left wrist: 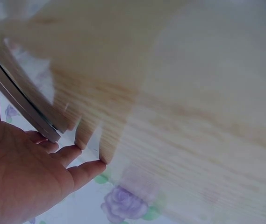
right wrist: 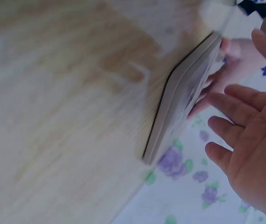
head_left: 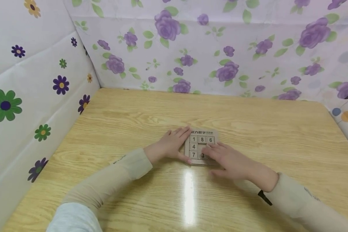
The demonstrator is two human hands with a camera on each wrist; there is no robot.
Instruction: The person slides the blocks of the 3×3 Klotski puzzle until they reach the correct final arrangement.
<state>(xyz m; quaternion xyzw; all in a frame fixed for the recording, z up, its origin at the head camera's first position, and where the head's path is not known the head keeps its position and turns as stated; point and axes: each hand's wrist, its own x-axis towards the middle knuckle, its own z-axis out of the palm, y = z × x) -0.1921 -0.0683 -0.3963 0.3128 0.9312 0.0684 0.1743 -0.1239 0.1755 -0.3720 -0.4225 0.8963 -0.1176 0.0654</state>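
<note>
Leftmost, a white cloth (head_left: 32,74) with green, purple and orange flowers stands beside the wooden table (head_left: 150,112). From the lower left comes a pale sleeve (head_left: 110,178), leading to the left hand (head_left: 171,145), its fingers extended and its thumb spread away from them; it rests along the left side of the number puzzle without closing round it, fingers by the far corner, thumb at the near one. The puzzle (head_left: 201,147) lies flat on the table, between the hands, showing 1, 8, 6 across its top row, 4 and 7 down the left, 3 at bottom middle and a gap in the centre. Over its right side reaches the right hand (head_left: 235,162), loosely open and grasping nothing, covering some tiles; whether its fingertips press one is hard to tell. Farther right, a black strap (head_left: 265,198) shows at the other sleeve's cuff.
</note>
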